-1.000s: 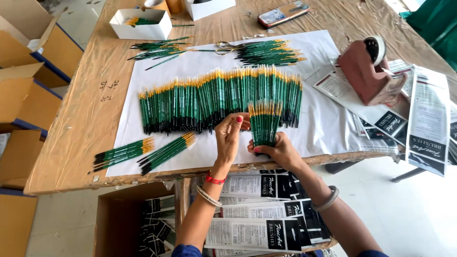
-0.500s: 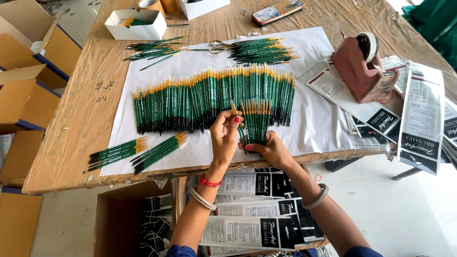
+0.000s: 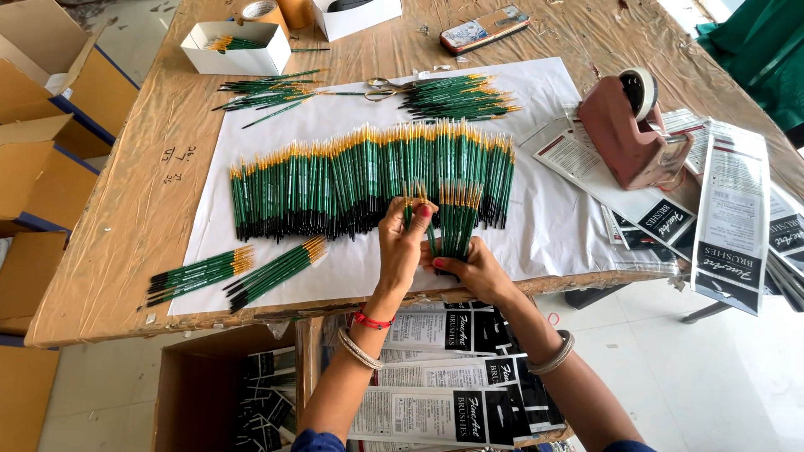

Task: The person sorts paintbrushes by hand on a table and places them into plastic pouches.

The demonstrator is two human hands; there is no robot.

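Two hands meet at the table's near edge: your right hand (image 3: 473,269) grips a fanned bunch of green brushes (image 3: 456,222), their long axis running away from you, yellow tips far. Your left hand (image 3: 404,247) pinches one brush (image 3: 408,209) upright beside it.

A red-brown tape dispenser (image 3: 626,134) is seen at three o'clock, with printed packaging sleeves (image 3: 730,219) spread beneath and beside it. A white box (image 3: 237,48) is placed at eleven o'clock, scissors (image 3: 383,87) and a phone (image 3: 484,28) toward twelve. Cardboard cartons (image 3: 46,142) are stacked at nine o'clock.
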